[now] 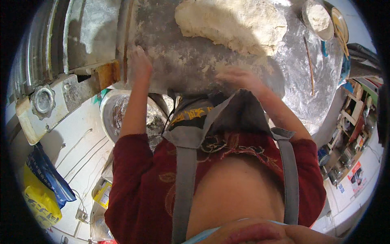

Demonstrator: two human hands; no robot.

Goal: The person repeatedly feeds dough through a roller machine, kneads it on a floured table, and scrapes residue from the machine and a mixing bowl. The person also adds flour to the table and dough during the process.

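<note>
A large mass of pale dough [231, 24] lies at the far side of the flour-dusted worktop [182, 70]. My left hand [140, 62] is over the worktop's left edge, beside a rusty metal strip, and appears to hold nothing. My right hand [239, 77] is low over the worktop, nearer to me than the dough, its fingers stretched to the left. It is blurred by motion, and nothing shows in it. A bowl of flour [317, 19] stands at the far right. A thin wooden stick [309, 65] lies on the floured right part of the surface.
Left of the worktop is a machine with a metal handwheel [43, 101] and a rusty bracket [106, 74]. A floury round tub [118, 113] stands below the left edge. Blue and yellow bags [48, 180] are at lower left. Cluttered shelving [350, 131] is at right.
</note>
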